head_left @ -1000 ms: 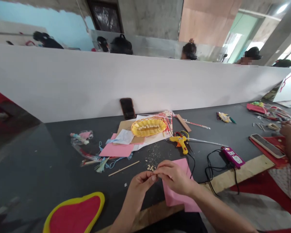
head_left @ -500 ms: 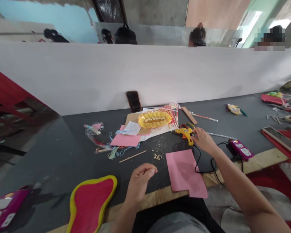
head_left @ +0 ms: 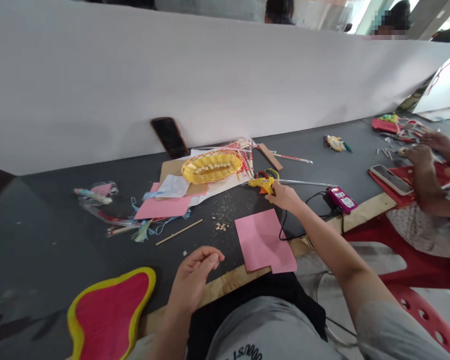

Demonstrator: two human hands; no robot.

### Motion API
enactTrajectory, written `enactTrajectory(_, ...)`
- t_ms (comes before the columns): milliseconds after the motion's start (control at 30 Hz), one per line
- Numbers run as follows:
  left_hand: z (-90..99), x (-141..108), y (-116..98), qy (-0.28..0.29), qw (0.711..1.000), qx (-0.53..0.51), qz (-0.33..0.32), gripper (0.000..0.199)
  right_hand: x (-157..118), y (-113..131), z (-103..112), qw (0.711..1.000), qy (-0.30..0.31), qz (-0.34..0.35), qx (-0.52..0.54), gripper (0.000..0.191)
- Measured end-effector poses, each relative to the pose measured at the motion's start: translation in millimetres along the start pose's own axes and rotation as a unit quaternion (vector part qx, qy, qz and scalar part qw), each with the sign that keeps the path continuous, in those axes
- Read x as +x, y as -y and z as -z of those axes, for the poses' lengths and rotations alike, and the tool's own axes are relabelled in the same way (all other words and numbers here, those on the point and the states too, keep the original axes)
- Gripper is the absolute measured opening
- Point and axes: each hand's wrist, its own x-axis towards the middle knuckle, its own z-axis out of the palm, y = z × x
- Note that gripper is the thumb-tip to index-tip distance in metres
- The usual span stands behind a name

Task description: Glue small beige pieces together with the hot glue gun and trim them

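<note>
My right hand grips the handle of a yellow hot glue gun, which lies by a pair of scissors. Its black cord runs down past a pink sheet of paper with a notched corner. Above the table's front edge, my left hand is closed, thumb against fingers; whatever may be in the pinch is too small to make out. Small cut wooden bits and crumbs lie beyond it, along with a thin wooden stick. A yellow woven basket holds a row of small pale pieces.
A phone leans on the white partition. Papers, tassels and plastic wrappers lie left of the basket. A red, yellow-edged pad sits at front left, a purple box at right. A co-worker's hands are at far right.
The view has swung right and down, bringing a co-worker's hands into sight. My right hand has closed further round the glue gun's handle. My left hand keeps its pinch.
</note>
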Motion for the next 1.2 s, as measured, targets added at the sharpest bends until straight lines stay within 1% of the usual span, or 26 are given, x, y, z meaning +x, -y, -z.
enactTrajectory(100, 2.4, -4, 1, 0.024, 0.999, 0.036, 0.014, 0.024, 1, 0, -2, 1.0, 0.001, -0.02, 0.006, 0.031)
enactTrajectory(200, 1.8, -8, 1, 0.039, 0.998, 0.052, 0.017, 0.027, 2, -4, 0, 0.999, -0.009, -0.026, 0.021, 0.027)
enactTrajectory(333, -1.7, -11, -4, 0.036, 0.996, 0.08, 0.016, 0.027, 3, -12, 6, 0.999, -0.025, -0.015, 0.042, 0.025)
enactTrajectory(467, -8.2, -12, -11, 0.047, 0.993, 0.107, 0.019, 0.028, 0, -16, 8, 0.998, -0.02, 0.007, 0.059, 0.019)
enactTrajectory(500, -10.0, -11, -12, 0.053, 0.991, 0.118, 0.018, 0.028, -2, -15, 7, 0.998, -0.019, 0.008, 0.06, 0.02)
enactTrajectory(567, -13.6, -11, -14, 0.072, 0.988, 0.139, 0.012, 0.027, -5, -13, 3, 0.998, -0.019, 0.002, 0.06, 0.028)
enactTrajectory(667, -19.6, -9, -14, 0.117, 0.978, 0.171, -0.002, 0.026, -6, -7, -3, 0.998, -0.014, -0.014, 0.06, 0.035)
enactTrajectory(767, -28.1, -6, -11, 0.175, 0.953, 0.243, -0.047, 0.026, -2, -2, -8, 0.997, -0.008, -0.031, 0.074, 0.029)
enactTrajectory(833, -34.7, -3, -10, 0.205, 0.921, 0.318, -0.094, 0.022, 3, -3, -9, 0.994, -0.005, -0.044, 0.099, 0.02)
enactTrajectory(867, -37.8, -1, -9, 0.213, 0.901, 0.359, -0.118, 0.02, 5, -4, -9, 0.992, -0.005, -0.049, 0.116, 0.017)
enactTrajectory(933, -43.0, 2, -8, 0.208, 0.862, 0.435, -0.156, 0.017, 7, -9, -10, 0.985, -0.006, -0.054, 0.163, 0.016)
enactTrajectory(1000, -46.5, 4, -6, 0.21, 0.834, 0.482, -0.166, 0.02, 7, -15, -10, 0.973, -0.011, -0.053, 0.224, 0.016)
enactTrajectory(1100, -50.2, 5, -5, 0.224, 0.816, 0.511, -0.153, 0.022, 1, -22, -8, 0.944, -0.016, -0.042, 0.326, 0.015)
enactTrajectory(1200, -54.9, 5, -5, 0.223, 0.813, 0.516, -0.15, 0.021, -12, -22, -3, 0.911, -0.002, -0.015, 0.413, 0.021)
